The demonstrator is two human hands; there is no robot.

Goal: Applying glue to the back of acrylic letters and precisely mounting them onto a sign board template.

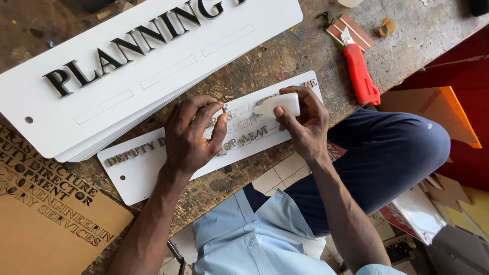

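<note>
Gleaming small white glue bottle (pixel 279 104)

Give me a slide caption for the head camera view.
Left hand presses a small cut-out letter onto a white sign panel while the right hand holds a white glue bottle.

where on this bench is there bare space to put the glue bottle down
Bare worktop lies right of the red utility knife, toward the bench's far corner. A smaller patch sits between the stacked white panels and the knife. The small sign plate under the left hand and right hand is crowded.
</note>
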